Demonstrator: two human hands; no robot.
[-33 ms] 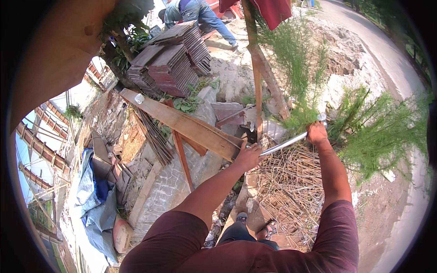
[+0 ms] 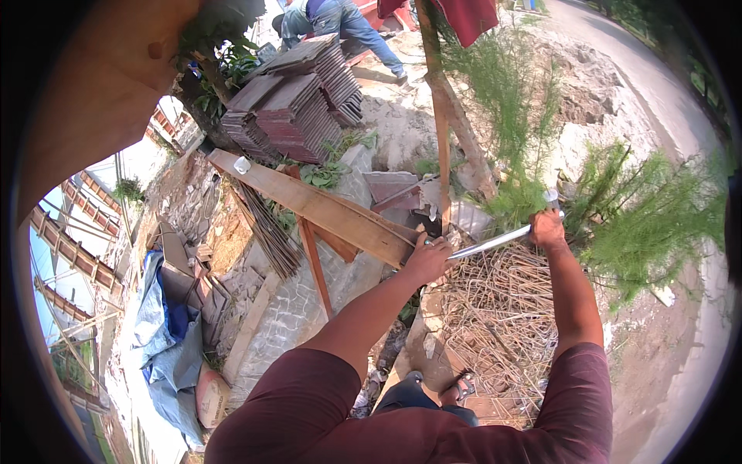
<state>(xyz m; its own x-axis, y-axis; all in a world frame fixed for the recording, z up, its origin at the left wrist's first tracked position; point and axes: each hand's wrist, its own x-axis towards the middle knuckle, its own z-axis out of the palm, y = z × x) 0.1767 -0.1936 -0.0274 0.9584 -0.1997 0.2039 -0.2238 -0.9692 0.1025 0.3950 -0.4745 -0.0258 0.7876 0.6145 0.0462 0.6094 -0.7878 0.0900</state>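
Observation:
My right hand [image 2: 547, 229] grips a silver metal pipe [image 2: 495, 243] close to its far right end, beside feathery green foliage. The pipe slants down to the left, where its other end meets my left hand [image 2: 430, 257]. That hand is closed at the near end of a long wooden board [image 2: 309, 207]; what its fingers hold is hidden. A small white object [image 2: 242, 165] sits on the board's far end. Below the pipe lies a wide heap of bent thin steel rods [image 2: 498, 325].
Stacked ridged tiles [image 2: 297, 116] stand beyond the board, with a bent-over co-worker [image 2: 340, 27] behind. Straight rods [image 2: 267, 232] lean under the board. A blue tarp [image 2: 166, 348] lies at left. A forked trunk [image 2: 456, 131] rises ahead; a road [image 2: 618, 46] curves along the right.
The view has shifted slightly, moving the scene a little to the right. The pipe's tip now shows just past my right hand. Both hands keep nearly the same places.

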